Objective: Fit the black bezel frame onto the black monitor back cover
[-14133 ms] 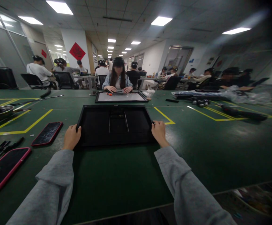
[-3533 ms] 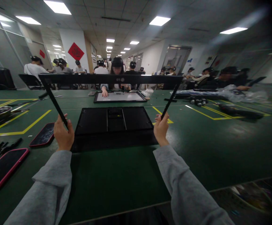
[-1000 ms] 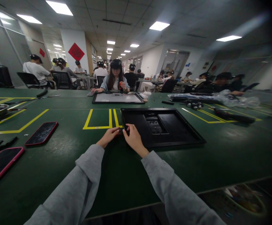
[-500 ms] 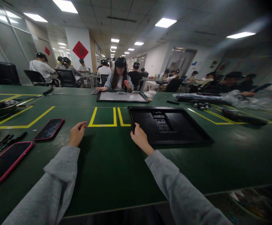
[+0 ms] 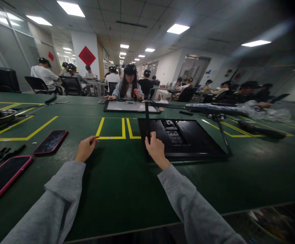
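Observation:
My right hand (image 5: pixel 156 149) is closed on the left side of a thin black rectangular frame (image 5: pixel 147 118). That frame is raised and tilted, with its far edge up above a flat black panel (image 5: pixel 203 139) that lies on the green table. In the panel's upper middle is a recess with exposed parts (image 5: pixel 175 134). My left hand (image 5: pixel 86 148) hovers over the table left of the panel, thumb and fingers drawn together. What it holds, if anything, I cannot make out.
Two red-edged phones, one nearer (image 5: pixel 6 178) and one farther (image 5: pixel 51 141), lie at left near a metal bowl (image 5: pixel 0 118). Across the table (image 5: pixel 106 203) a person (image 5: pixel 129 84) works at another panel (image 5: pixel 127 106). A black power tool (image 5: pixel 261 129) and clear plastic wrap (image 5: pixel 261 108) are at right.
The black frame has come up off the panel in my right hand, which has shifted slightly right. My left hand has moved a little right.

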A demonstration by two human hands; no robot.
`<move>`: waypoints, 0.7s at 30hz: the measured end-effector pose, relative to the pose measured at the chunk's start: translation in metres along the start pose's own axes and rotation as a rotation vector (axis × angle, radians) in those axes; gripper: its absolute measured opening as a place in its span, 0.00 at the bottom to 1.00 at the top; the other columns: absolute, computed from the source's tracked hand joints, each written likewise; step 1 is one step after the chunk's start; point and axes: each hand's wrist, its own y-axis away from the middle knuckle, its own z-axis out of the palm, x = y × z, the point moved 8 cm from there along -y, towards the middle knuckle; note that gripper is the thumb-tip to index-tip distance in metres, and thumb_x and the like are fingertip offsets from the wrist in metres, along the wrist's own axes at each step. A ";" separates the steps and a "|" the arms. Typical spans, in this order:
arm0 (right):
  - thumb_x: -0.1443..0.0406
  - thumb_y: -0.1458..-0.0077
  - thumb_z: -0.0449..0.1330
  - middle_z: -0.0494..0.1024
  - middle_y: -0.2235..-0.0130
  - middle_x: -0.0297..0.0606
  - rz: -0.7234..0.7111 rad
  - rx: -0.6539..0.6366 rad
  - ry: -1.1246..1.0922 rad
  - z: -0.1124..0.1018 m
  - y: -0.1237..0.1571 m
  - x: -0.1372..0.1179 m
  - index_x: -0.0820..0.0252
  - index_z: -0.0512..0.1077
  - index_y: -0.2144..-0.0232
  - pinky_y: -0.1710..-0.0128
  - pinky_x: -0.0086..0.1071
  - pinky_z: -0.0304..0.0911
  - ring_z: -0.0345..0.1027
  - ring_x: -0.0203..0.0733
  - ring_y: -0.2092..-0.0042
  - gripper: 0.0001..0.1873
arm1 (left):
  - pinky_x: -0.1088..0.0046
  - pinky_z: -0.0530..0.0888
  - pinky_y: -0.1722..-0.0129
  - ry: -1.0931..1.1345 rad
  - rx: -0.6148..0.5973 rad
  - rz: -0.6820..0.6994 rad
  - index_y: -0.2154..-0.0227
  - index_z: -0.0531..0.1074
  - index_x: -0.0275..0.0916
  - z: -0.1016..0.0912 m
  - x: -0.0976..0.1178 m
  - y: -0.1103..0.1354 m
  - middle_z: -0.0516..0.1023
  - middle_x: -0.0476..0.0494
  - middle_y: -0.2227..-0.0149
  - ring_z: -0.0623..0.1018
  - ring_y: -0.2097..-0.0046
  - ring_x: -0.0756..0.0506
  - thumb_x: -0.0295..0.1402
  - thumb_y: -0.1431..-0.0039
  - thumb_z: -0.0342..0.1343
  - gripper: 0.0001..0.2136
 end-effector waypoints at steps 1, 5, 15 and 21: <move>0.59 0.35 0.44 0.79 0.64 0.45 0.008 0.018 0.019 -0.004 -0.002 0.003 0.63 0.59 0.49 0.65 0.33 0.61 0.75 0.47 0.64 0.18 | 0.72 0.68 0.66 -0.010 -0.006 0.005 0.54 0.76 0.42 0.001 0.001 0.000 0.81 0.46 0.63 0.75 0.69 0.48 0.39 0.40 0.45 0.18; 0.58 0.35 0.43 0.79 0.64 0.45 0.032 0.027 0.069 -0.008 -0.013 0.024 0.63 0.59 0.48 0.64 0.34 0.61 0.75 0.49 0.63 0.19 | 0.71 0.68 0.65 -0.025 -0.032 0.027 0.54 0.76 0.43 0.004 0.002 0.000 0.81 0.46 0.62 0.76 0.67 0.47 0.39 0.40 0.46 0.17; 0.57 0.35 0.46 0.77 0.63 0.47 0.012 -0.145 0.125 0.027 -0.017 0.045 0.63 0.62 0.50 0.61 0.37 0.62 0.74 0.51 0.60 0.18 | 0.70 0.69 0.62 -0.043 -0.054 0.042 0.54 0.75 0.42 0.005 0.003 0.001 0.81 0.46 0.62 0.77 0.66 0.46 0.39 0.40 0.46 0.17; 0.56 0.36 0.47 0.73 0.54 0.52 -0.076 0.015 0.048 0.025 -0.019 0.041 0.67 0.63 0.48 0.54 0.40 0.62 0.67 0.52 0.51 0.23 | 0.71 0.69 0.65 -0.099 -0.118 0.057 0.54 0.75 0.44 0.012 0.005 0.004 0.81 0.46 0.61 0.77 0.65 0.46 0.38 0.40 0.45 0.16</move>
